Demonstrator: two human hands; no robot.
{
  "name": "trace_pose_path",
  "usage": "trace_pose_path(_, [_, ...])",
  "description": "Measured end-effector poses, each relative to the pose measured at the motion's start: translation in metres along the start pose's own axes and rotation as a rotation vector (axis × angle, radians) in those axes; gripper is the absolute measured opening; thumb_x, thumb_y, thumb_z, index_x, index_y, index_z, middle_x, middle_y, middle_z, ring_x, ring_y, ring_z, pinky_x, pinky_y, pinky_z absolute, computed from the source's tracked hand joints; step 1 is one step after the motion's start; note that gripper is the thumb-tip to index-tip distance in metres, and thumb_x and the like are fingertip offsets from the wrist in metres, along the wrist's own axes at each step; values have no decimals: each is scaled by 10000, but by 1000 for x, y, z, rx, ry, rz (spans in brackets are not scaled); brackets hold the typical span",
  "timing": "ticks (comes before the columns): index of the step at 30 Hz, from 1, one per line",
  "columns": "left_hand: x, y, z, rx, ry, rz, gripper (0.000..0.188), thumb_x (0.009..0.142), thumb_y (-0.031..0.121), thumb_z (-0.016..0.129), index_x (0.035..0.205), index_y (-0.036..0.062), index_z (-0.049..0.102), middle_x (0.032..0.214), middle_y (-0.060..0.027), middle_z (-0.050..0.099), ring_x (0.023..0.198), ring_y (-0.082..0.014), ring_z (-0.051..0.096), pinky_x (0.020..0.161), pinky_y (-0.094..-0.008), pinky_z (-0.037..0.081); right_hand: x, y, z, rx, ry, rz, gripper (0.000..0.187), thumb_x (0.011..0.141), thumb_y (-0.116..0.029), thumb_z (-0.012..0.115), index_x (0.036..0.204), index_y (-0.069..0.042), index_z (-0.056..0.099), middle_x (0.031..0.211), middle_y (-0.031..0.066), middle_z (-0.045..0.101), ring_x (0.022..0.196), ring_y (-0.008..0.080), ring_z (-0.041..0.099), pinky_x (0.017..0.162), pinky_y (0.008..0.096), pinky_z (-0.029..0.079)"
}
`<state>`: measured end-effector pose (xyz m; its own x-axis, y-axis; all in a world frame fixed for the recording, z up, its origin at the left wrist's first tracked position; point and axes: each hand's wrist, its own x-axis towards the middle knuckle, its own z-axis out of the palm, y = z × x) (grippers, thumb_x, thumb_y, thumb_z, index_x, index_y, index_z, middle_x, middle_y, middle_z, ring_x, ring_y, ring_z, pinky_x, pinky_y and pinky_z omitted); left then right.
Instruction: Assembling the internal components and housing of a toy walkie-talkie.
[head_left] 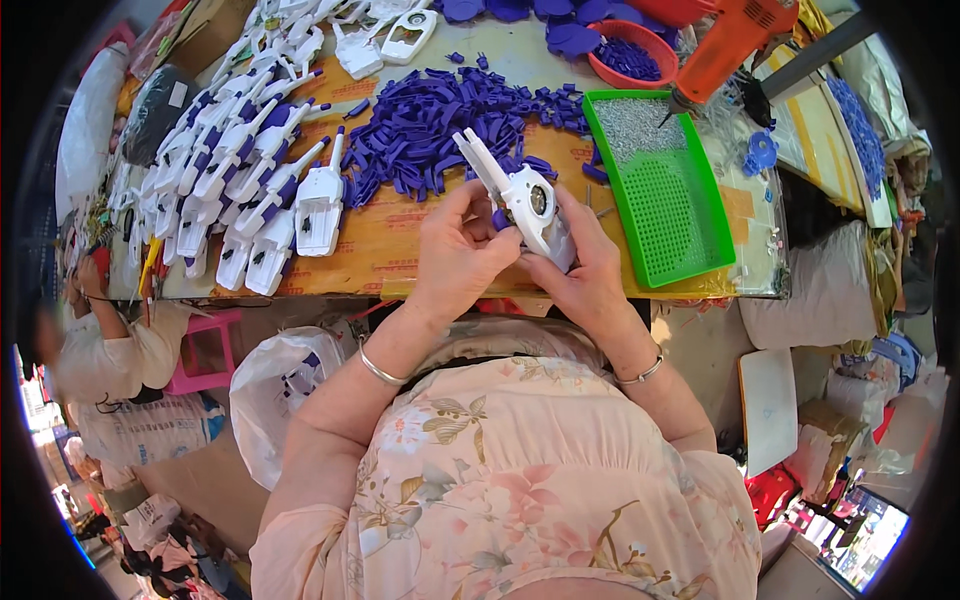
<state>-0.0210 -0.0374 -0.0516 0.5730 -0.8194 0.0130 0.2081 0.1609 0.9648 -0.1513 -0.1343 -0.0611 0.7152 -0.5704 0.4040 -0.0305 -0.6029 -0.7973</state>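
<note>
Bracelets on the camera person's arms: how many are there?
2: one silver bracelet around the left forearm, and a second bracelet around the right forearm.

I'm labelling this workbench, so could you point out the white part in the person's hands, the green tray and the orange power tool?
White part (522, 206): head view, on its casing, beside the round opening.
Green tray (672, 215): head view, on its bare floor.
Orange power tool (722, 55): head view, on its body.
</note>
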Motion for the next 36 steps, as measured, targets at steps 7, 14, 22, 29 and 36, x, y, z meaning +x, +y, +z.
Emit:
trace_pose_path(7, [9, 14, -23, -190, -326, -183, 478, 726, -6, 710, 1157, -2, 503, 1080, -96, 587, 840, -129, 608, 666, -267, 536, 0, 0, -4, 79, -64, -25, 715, 676, -104, 754, 1282, 50, 408, 1128, 194, 540, 1017, 297, 554, 860, 360, 450])
trace_pose_path(14, [13, 4, -33, -163, -306, -253, 427, 709, -2, 730, 1094, 8, 545, 951, -70, 637, 767, -146, 634, 638, -266, 539, 1, -5, -6, 6, -128, -49, 676, 718, -136, 733, 1275, 42, 395, 1147, 230, 499, 1022, 370, 529, 862, 399, 449])
trace_pose_path(22, [13, -3, -32, -243, -308, -244, 457, 709, -20, 719, 1128, 19, 542, 971, -69, 632, 779, -150, 634, 662, -274, 552, 0, -6, -3, -43, -4, -119, 643, 709, -110, 711, 1254, 44, 406, 1152, 233, 465, 1002, 368, 516, 853, 398, 452])
trace_pose_path(29, [12, -4, -32, -226, -308, -284, 666, 690, -6, 741, 1286, 26, 445, 1111, -54, 586, 947, -154, 596, 699, -283, 557, 0, -10, 0, -39, 26, -86, 624, 673, -94, 738, 1210, 15, 440, 1130, 214, 476, 1001, 352, 518, 841, 398, 456])
trace_pose_path(36, [12, -3, -30, -261, -332, -225, 627, 696, -34, 723, 1266, 46, 474, 1103, -49, 589, 977, -151, 583, 775, -300, 539, -1, -15, 4, -53, 54, -67, 628, 641, -47, 750, 1183, 11, 439, 1135, 219, 473, 1013, 371, 512, 848, 406, 450])
